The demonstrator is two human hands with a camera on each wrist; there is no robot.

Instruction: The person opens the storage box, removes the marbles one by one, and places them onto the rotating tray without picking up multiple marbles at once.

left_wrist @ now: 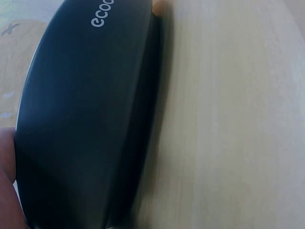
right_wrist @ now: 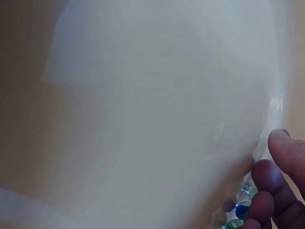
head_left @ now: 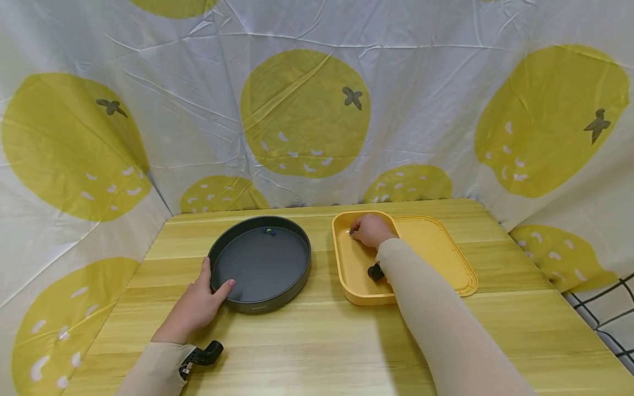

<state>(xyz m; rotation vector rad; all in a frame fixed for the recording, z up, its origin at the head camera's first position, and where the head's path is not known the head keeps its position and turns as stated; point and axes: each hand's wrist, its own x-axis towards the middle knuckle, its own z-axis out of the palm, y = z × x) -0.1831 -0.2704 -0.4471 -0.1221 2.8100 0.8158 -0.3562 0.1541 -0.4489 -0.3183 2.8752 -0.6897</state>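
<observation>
A round dark grey pan (head_left: pixel 262 264) stands on the left of the table, with a small cluster of blue and yellow-green marbles (head_left: pixel 269 231) at its far side. My left hand (head_left: pixel 198 302) grips its near-left wall, thumb over the rim and fingers along the outside. Pale lettering marks the pan's outer wall (left_wrist: pixel 81 95) in the left wrist view. My right hand (head_left: pixel 372 230) reaches into the far end of a yellow tray (head_left: pixel 354 275). Its bent fingers are right at several glass marbles (right_wrist: pixel 233 210); I cannot tell if they pinch one.
A flat yellow lid (head_left: pixel 431 247) lies against the tray's right side, partly covered by my right forearm. Behind the wooden table (head_left: pixel 317 352) hangs a white curtain (head_left: pixel 416 99) with yellow fruit prints. A black wire grid (head_left: pixel 606 313) stands beyond the right edge.
</observation>
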